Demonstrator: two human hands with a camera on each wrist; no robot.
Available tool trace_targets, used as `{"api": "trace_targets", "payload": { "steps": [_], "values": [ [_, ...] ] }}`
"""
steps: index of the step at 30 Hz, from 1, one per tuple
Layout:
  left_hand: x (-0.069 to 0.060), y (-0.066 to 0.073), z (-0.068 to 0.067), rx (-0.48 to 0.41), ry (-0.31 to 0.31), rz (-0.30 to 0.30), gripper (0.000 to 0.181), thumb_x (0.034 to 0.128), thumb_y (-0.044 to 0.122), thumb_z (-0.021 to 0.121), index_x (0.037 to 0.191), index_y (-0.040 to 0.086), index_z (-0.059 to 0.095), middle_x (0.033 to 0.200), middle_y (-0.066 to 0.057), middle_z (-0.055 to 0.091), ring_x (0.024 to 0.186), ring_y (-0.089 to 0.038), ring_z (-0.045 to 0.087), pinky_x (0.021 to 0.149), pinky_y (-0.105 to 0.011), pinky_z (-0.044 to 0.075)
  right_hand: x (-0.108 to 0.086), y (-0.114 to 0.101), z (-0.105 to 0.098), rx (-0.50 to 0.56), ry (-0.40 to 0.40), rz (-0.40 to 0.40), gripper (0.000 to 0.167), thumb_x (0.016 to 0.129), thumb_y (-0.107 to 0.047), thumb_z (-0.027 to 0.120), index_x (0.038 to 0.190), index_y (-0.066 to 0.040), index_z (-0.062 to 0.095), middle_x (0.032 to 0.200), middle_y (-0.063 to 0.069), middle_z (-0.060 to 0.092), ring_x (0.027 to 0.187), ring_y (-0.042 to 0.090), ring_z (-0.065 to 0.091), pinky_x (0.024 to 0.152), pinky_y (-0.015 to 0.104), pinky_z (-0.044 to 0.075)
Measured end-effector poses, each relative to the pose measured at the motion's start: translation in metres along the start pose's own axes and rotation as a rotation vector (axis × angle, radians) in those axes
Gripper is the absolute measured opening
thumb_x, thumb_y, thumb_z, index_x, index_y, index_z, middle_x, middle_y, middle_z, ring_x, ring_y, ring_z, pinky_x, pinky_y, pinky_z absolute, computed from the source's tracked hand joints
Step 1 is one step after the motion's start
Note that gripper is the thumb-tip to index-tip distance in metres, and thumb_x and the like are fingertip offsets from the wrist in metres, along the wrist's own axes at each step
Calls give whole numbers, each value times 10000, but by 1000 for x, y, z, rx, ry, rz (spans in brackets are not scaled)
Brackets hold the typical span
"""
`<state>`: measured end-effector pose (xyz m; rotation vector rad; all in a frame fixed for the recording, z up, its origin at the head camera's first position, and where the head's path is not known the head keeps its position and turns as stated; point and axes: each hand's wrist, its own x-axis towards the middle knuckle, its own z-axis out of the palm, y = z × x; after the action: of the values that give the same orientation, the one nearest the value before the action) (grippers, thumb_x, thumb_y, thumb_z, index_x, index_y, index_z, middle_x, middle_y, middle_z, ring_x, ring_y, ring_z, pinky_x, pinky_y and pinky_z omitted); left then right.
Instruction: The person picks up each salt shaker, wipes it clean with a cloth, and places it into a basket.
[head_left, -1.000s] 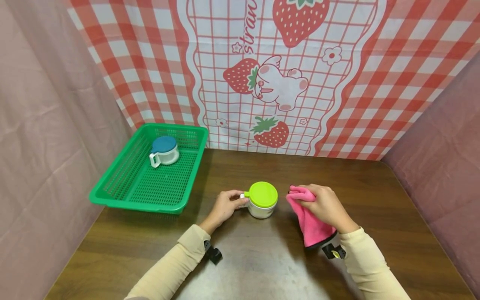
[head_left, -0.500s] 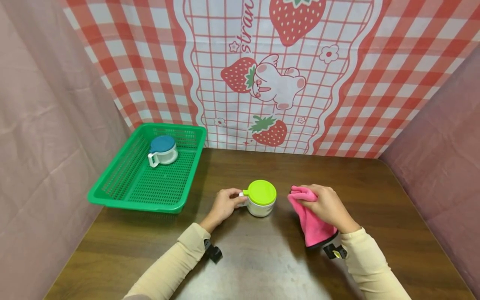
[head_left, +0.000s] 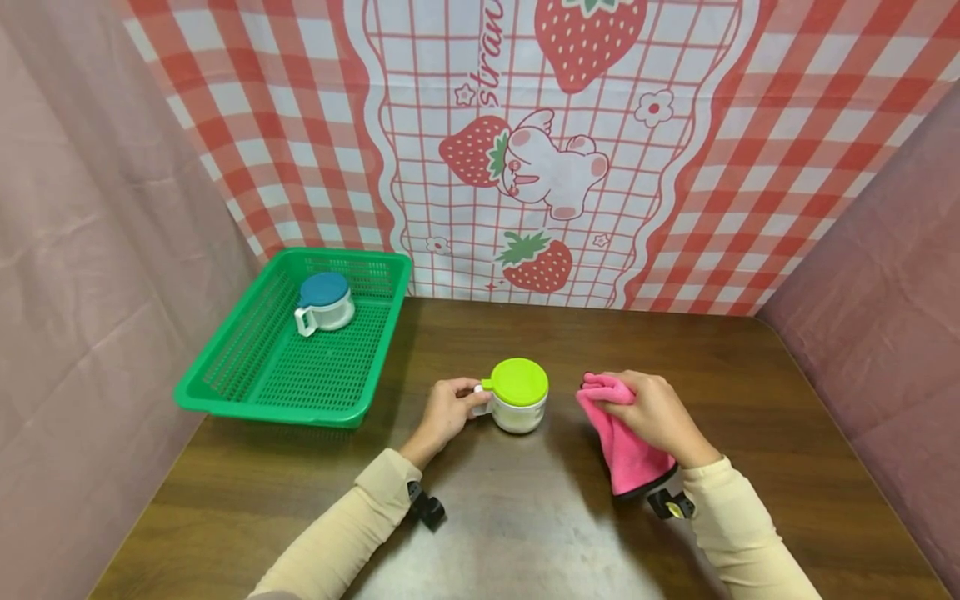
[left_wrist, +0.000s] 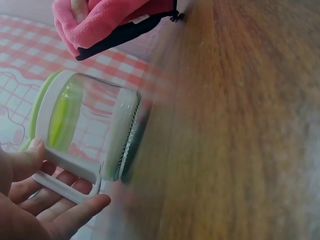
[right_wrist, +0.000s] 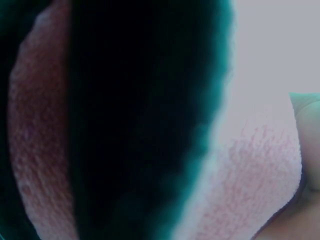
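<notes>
In the head view a seasoning jar (head_left: 519,396) with a lime-green lid stands near the middle of the wooden table. My left hand (head_left: 447,412) holds its white handle (left_wrist: 67,180), thumb on top and fingers behind the loop in the left wrist view. The jar's wall is see-through, with a whitish layer at the bottom. Whether its base touches the table cannot be told. To the right, my right hand (head_left: 654,412) grips a folded pink cloth (head_left: 626,454) with a dark edge, a short way from the jar. The cloth (right_wrist: 255,185) fills much of the right wrist view, dark and blurred.
A green plastic basket (head_left: 378,367) stands at the table's back left. Inside it sits a similar jar (head_left: 330,312) with a blue lid and white handle. A red checked strawberry cloth (head_left: 555,167) hangs behind the table (head_left: 510,517), and pinkish curtains (head_left: 112,250) flank it.
The head view has shifted slightly, so the scene lies a little further left. Both hands keep their grips on the jar's handle and the cloth, with hardly any other movement.
</notes>
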<state>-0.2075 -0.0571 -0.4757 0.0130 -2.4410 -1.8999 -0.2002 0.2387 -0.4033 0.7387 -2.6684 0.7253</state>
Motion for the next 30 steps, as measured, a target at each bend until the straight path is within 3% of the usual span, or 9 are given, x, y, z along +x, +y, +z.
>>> {"api": "trace_targets", "payload": {
  "steps": [7,13,22,30],
  "values": [
    [0,-1,0,-41,36,-13,215,829,56,741,1001,-72,723,908,-215,728,664,-75,590,577,-272,554,-2,1,-1,4,3,2,325,735,-111,827,1033,-19,735,919,132,746,846,316,701,732,474,543],
    [0,2,-1,-63,60,-6,221,823,40,741,1002,-87,718,911,-231,723,699,-142,628,595,-335,571,-1,2,-2,3,1,5,311,740,-103,822,1029,-26,736,916,124,746,840,307,700,724,459,539],
    [-2,9,-5,-84,67,-30,228,821,46,742,1000,-93,714,879,-206,726,664,-84,594,536,-206,508,-2,2,-3,-2,-1,12,309,745,-107,818,1029,-22,733,918,127,745,843,309,700,725,461,540],
    [-2,16,-10,-93,94,-39,227,818,46,745,1001,-86,719,888,-204,728,661,-83,584,548,-222,512,-2,3,-5,-16,4,8,300,749,-106,811,1024,-17,734,924,137,747,850,322,702,730,470,537]
  ]
}}
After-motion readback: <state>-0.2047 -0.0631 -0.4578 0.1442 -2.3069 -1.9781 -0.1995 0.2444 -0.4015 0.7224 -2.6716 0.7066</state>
